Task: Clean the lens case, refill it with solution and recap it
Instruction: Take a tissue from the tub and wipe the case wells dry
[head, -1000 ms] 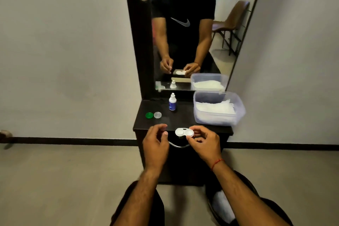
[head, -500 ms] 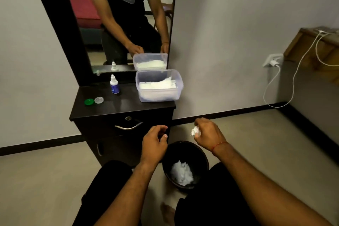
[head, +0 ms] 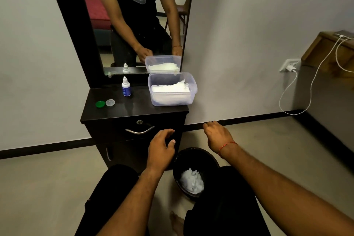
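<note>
Right hand (head: 218,136) hangs knuckles-up just past the far rim of the bin (head: 177,170), fingers curled under out of sight, so I can't tell if it's gripping anything. Left hand (head: 161,147) floats near the drawer front, loosely curled, nothing in it that I can see. Case isn't visible anywhere; it might be tucked in that right hand. Wadded tissue (head: 192,181) sits in the bin, so my guess is the wipe-down is about finished. Green cap (head: 100,104) and clear cap (head: 110,102) lie side by side far left on the dresser (head: 134,108), off so the case can be filled. Bottle (head: 126,87) stands behind them, tissue tub (head: 172,88) to the right, both within reach.
</note>
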